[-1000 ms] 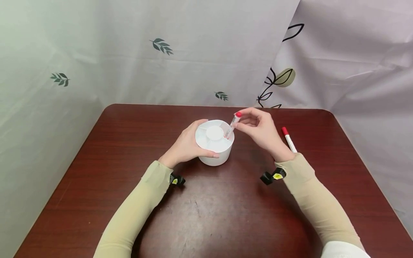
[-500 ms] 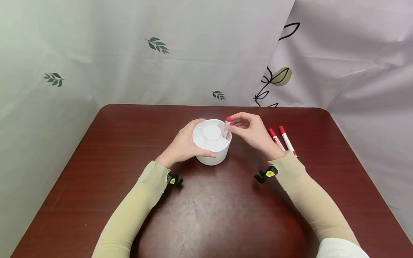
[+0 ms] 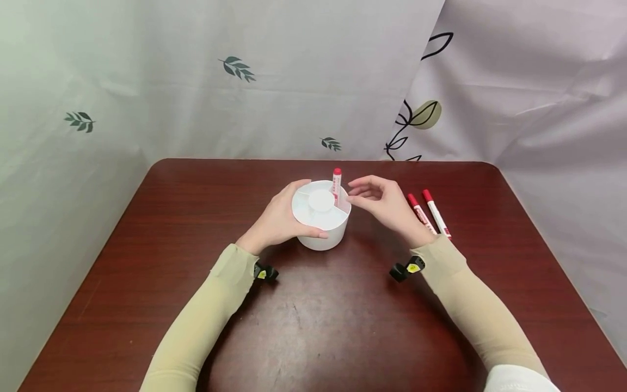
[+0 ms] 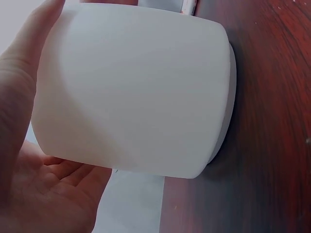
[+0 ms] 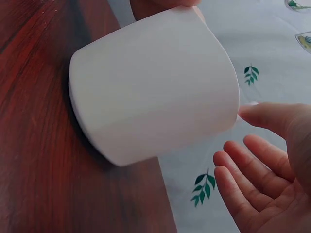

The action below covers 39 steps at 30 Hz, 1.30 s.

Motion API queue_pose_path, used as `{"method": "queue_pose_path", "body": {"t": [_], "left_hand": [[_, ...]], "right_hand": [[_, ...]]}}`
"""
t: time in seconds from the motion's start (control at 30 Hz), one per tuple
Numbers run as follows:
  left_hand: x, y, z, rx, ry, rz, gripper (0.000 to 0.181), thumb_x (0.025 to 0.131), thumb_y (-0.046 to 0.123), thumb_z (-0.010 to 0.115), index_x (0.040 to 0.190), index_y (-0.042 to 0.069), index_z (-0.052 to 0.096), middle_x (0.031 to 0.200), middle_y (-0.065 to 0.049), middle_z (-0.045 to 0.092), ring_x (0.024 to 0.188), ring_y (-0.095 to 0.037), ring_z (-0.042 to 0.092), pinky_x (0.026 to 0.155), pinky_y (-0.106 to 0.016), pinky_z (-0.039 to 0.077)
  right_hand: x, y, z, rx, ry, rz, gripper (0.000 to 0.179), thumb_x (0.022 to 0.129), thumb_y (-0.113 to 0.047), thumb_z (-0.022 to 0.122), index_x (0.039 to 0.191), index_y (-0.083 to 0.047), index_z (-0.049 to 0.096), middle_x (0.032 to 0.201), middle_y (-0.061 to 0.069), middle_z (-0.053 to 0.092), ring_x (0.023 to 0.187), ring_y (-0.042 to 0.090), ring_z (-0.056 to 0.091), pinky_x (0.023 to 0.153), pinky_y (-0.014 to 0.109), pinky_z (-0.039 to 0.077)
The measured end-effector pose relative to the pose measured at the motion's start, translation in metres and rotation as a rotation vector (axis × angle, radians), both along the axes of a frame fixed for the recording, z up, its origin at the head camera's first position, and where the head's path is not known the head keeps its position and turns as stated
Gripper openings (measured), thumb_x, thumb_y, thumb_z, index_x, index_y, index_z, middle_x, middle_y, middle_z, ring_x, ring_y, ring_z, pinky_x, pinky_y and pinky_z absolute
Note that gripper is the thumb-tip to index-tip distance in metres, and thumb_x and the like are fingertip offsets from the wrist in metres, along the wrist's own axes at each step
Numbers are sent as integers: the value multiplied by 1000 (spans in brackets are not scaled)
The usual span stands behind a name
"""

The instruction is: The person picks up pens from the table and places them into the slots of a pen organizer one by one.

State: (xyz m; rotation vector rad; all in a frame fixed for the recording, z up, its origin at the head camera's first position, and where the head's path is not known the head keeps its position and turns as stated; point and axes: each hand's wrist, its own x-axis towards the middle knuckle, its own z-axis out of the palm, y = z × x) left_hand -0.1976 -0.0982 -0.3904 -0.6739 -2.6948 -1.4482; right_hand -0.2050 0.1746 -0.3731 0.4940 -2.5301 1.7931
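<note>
A white round pen holder [image 3: 323, 239] with a raised centre and divided compartments stands upright on the table. My left hand [image 3: 279, 220] grips it from the left, the thumb along its near side and the fingers round the far side. In a right-hand compartment stands a red-capped white marker [image 3: 337, 182], its lower end hidden by the rim. My right hand [image 3: 384, 202] hovers at the holder's right rim with loosely bent fingers and nothing held. The right wrist view shows its thumb [image 5: 267, 116] at the rim; whether it touches, I cannot tell.
Two red-capped markers, one nearer [image 3: 422, 215] and one further right [image 3: 436, 212], lie side by side on the dark red-brown table [image 3: 313, 326], beyond the right forearm. A pale curtain [image 3: 171, 81] with leaf prints hangs behind the table.
My right hand has brought the marker left into the holder and let go of it. The marker now stands by itself in the compartment. My left hand keeps its grip.
</note>
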Motion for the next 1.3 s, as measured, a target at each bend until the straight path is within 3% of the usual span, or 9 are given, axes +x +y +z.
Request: {"method": "queue_pose_path", "body": {"t": [0.37,0.57,0.8,0.97,1.13,1.3], "left_hand": [[8,-13,6,-76,4,0,123,56,62,95,155,15,39,148,6,47,131,-16,46,106,-45,40],[14,-23,8,-33,-7,22,120,61,56,95,158,17,35,144,8,51,127,-13,53,107,-45,40],[14,-16,6,-60,11,29,121,62,58,94,159,16,34,154,4,44,135,-17,45,109,-44,38],[13,-10,2,-18,26,35,112,62,52,96,154,16,42,147,6,50,132,-13,47,108,-41,39],[14,-9,-1,6,24,57,107,61,55,95,150,21,47,139,12,55,126,-9,50,104,-38,42],[13,-8,-2,31,16,57,105,61,55,95,149,23,49,135,14,57,121,-8,53,101,-38,44]], "right_hand": [[20,32,-6,-4,21,-46,35,88,-21,84,119,-9,72,110,12,73,95,22,70,83,27,56],[33,38,-6,-19,25,-38,37,88,-17,83,121,-6,70,115,11,71,100,21,71,87,27,55],[43,42,3,41,-6,-106,43,88,-26,84,126,-14,71,121,2,70,110,22,68,95,31,52],[47,47,9,48,-14,-132,43,88,-29,84,127,-17,71,123,1,70,113,17,66,99,34,50],[50,56,15,49,28,-170,41,88,-27,83,126,-16,72,122,1,70,112,14,66,99,33,49],[50,70,21,70,94,-218,41,89,-24,83,127,-14,72,118,2,72,107,18,69,90,24,52]]}}
